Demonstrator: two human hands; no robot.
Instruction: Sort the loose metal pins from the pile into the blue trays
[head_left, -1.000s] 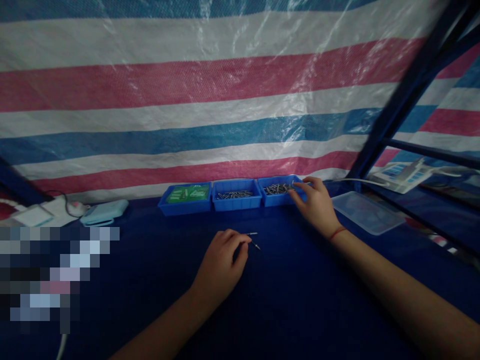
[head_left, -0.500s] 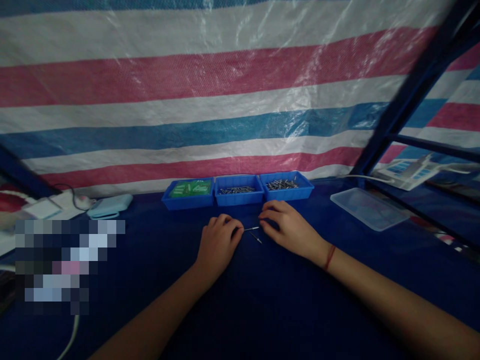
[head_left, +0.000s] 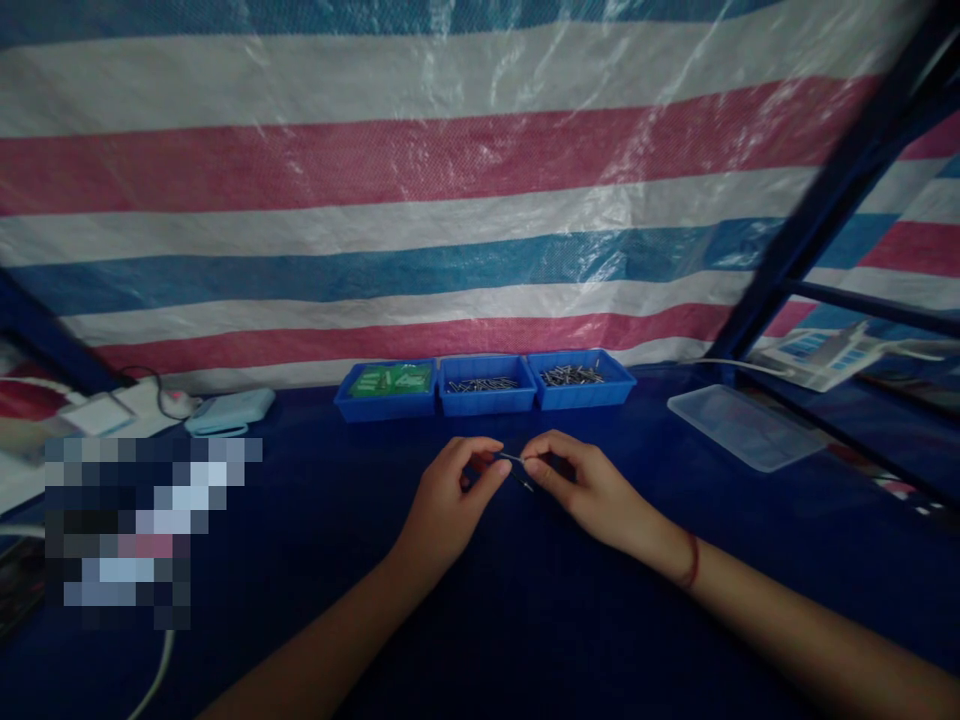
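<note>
My right hand (head_left: 589, 485) pinches one end of a thin metal blind rivet (head_left: 513, 457) between thumb and forefinger. The thumb and forefinger of my left hand (head_left: 454, 500) close in around the other end of its pin, a narrow gap showing between their tips. Just below the fingertips, a second blind rivet (head_left: 525, 484) lies on the dark blue tabletop (head_left: 480, 620), partly covered by my right hand.
Along the back stand three blue bins: one with green-and-white packets (head_left: 394, 379), two with loose metal pieces (head_left: 484, 384) (head_left: 574, 376). A clear plastic lid (head_left: 746, 428) lies right. A light blue case (head_left: 231, 411) and a white cable (head_left: 161, 665) are at left.
My right hand has closed on the rivet that my left hand held alone. The left thumb and forefinger have turned and loosened around the pin. The view has shifted slightly.
</note>
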